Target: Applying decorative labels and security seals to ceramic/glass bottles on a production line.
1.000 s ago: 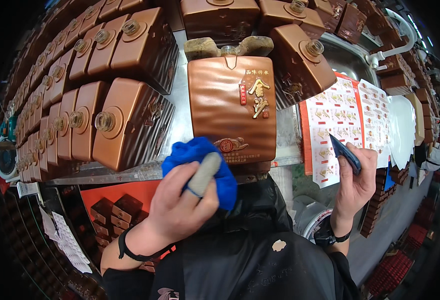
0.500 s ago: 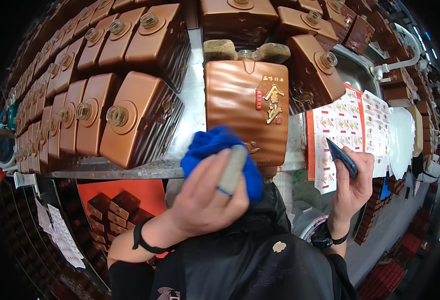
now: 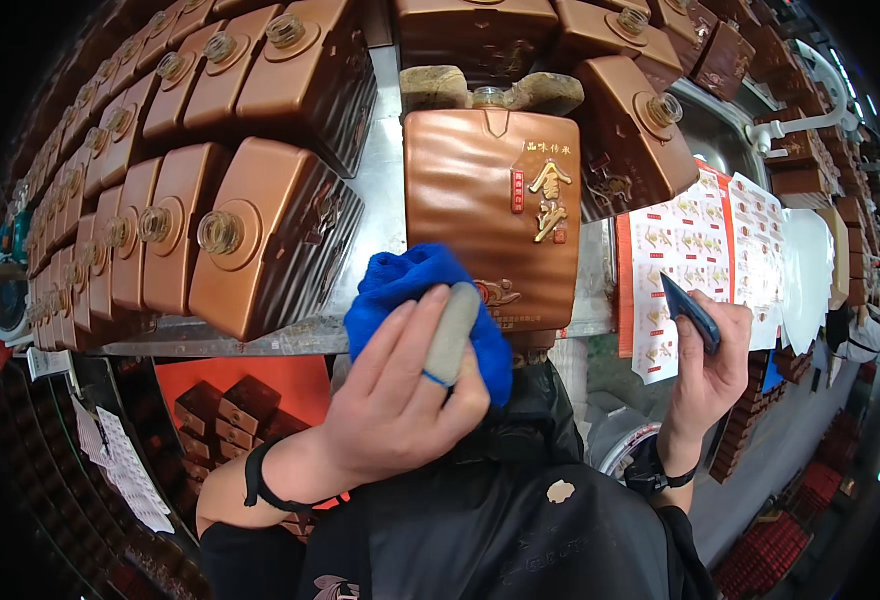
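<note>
Your L fingers (image 3: pixel 415 335) curl tight on the blue cloth (image 3: pixel 395 285) nr tabletop (image 3: pixel 375 235) front edge; R fingers (image 3: pixel 725 325) pinch the dark pointed tool (image 3: pixel 695 315). Prob best: wipe bottle (image 3: pixel 470 190) lightly, tool clear.

The scene is viewed from the person's head, through the left of two side-by-side fisheye cameras, aimed steeply downward. The black-clad torso (image 3: pixel 500 540) is caught very near at six o'clock. The bare left hand (image 3: pixel 390 410) is framed close by toward seven, the bare right hand (image 3: pixel 705 365) between three and four. The grey metal surface (image 3: pixel 385 140) is seen from above toward twelve, with straight edges bent near the rim.
</note>
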### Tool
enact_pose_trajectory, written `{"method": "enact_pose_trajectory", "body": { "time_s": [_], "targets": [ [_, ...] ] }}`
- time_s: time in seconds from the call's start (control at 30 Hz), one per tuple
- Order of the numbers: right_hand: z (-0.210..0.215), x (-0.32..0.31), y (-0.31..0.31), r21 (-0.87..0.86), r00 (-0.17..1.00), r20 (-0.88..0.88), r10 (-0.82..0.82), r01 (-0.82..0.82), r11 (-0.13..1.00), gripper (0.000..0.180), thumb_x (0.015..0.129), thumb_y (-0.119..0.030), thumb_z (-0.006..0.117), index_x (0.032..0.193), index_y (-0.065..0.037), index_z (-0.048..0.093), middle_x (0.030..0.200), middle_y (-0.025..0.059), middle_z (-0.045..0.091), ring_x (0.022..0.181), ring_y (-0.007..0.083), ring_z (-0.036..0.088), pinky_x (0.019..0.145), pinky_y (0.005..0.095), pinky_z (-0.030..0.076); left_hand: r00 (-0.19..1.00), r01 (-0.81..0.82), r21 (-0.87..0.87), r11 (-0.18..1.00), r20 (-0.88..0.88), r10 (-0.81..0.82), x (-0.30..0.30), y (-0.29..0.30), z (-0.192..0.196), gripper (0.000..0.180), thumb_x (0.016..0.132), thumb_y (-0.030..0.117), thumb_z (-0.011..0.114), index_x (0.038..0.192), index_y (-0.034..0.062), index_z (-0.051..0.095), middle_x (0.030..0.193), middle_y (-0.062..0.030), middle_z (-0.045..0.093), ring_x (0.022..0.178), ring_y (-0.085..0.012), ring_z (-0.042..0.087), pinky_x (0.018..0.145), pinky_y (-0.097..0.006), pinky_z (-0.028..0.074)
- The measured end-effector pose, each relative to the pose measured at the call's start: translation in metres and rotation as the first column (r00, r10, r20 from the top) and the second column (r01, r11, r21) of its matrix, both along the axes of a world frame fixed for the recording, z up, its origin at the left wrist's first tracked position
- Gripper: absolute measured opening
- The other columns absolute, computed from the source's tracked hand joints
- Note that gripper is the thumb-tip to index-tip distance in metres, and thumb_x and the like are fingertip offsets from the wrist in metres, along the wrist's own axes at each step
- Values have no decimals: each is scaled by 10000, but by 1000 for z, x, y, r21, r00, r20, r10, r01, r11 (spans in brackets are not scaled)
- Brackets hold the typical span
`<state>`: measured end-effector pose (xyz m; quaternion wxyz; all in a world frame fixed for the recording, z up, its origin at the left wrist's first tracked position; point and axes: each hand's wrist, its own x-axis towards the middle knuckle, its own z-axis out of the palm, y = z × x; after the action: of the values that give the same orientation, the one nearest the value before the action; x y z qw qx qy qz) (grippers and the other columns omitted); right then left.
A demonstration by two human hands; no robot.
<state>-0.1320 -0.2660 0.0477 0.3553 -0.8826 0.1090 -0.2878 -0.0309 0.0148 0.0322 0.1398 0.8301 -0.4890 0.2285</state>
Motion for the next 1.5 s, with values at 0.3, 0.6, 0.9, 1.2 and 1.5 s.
{"method": "enact_pose_trajectory", "body": {
  "time_s": [0.3,0.6,0.9,1.2,1.5],
  "targets": [
    [8,1,6,-46,999,20,28,-27,999,339,829,109,738,1151,9,698,985,92,622,902,171,560,767,264,466,987,113,-86,990,-106,-122,6,-20,-1,59,883,118,627,876,68,597,1072,-172,709,1197,-330,653,1015,-418,536],
    [2,-1,9,-35,1000,-3,11,-11,999,325,831,93,749,1140,5,701,970,83,631,895,166,560,762,261,461,995,6,-69,998,-94,-13,4,8,4,44,865,83,638,861,61,600,1076,-172,718,1178,-334,663,983,-425,553],
    [13,7,17,-128,997,39,68,-63,990,352,807,88,767,1143,1,708,936,71,611,883,170,552,760,262,453,927,174,-304,937,-271,-260,8,-21,-6,145,794,67,673,910,20,601,1156,-200,697,1193,-349,641,936,-427,576],
    [4,4,12,-56,999,-4,38,-38,998,359,813,105,755,1153,1,705,971,77,600,895,166,551,773,260,453,983,20,-122,992,-180,-42,-1,2,-1,81,844,114,641,894,70,594,1138,-170,708,1222,-320,640,1027,-421,530],
    [13,7,12,-116,997,44,58,-53,992,364,804,106,759,1147,-3,704,952,77,612,919,179,544,780,282,448,971,112,-211,971,-183,-152,-3,19,-19,109,853,121,629,917,49,579,1210,-210,679,1180,-359,646,995,-428,545]
  ]
}}
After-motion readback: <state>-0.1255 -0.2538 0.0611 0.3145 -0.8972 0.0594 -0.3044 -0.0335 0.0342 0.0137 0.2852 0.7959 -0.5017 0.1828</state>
